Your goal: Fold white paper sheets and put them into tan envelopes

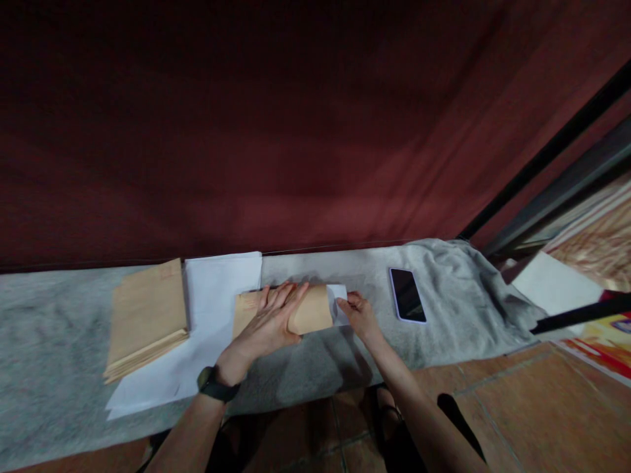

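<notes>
A brown paper envelope (311, 311) lies lengthwise on the grey cloth, its right end open. My left hand (276, 318) rests across the envelope with fingers stretched out, pressing it from above. From the envelope's right end sticks a folded white sheet of paper (338, 297), partly inside. The thumb and fingers of my right hand (359, 315) pinch the outer edge of that sheet. How far the paper reaches inside is hidden.
Left of my hands, a stack of brown envelopes (148, 312) lies partly over white paper sheets (221, 289). A phone (407, 295) lies to the right on the grey cloth (305, 374). Behind rises a dark red curtain (296, 144); black bars (542, 154) stand at the right.
</notes>
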Motion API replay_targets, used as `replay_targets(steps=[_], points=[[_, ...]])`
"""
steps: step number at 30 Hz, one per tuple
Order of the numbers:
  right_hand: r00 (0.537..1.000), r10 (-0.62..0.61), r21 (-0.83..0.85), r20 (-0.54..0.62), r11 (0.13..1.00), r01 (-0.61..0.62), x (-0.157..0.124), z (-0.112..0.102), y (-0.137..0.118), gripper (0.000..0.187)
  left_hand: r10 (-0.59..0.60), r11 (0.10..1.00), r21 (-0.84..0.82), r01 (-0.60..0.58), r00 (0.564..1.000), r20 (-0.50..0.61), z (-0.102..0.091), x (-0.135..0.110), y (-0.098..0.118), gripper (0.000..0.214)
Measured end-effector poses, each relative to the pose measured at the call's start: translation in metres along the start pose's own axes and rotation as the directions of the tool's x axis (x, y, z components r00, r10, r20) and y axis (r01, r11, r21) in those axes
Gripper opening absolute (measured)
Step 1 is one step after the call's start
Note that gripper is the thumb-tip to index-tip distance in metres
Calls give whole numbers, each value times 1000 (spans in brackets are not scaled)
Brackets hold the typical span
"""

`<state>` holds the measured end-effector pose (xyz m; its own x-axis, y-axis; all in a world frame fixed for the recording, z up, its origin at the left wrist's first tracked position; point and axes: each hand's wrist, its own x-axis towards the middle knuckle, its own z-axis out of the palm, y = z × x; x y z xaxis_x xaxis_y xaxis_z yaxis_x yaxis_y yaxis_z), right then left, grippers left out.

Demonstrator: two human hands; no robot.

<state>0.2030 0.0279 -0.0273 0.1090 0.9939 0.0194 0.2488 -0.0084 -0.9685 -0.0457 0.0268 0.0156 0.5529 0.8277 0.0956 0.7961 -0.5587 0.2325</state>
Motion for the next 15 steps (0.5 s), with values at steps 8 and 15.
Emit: replay_targets(steps=[8, 15], points=[[999, 41, 57, -1, 998, -41, -7, 24, 5, 17, 75, 997, -11, -75, 997, 1, 7, 5, 9, 108], [995, 75, 205, -70, 977, -59, -5, 17, 4, 33, 94, 996, 2, -94, 996, -6, 4, 6, 9, 109]])
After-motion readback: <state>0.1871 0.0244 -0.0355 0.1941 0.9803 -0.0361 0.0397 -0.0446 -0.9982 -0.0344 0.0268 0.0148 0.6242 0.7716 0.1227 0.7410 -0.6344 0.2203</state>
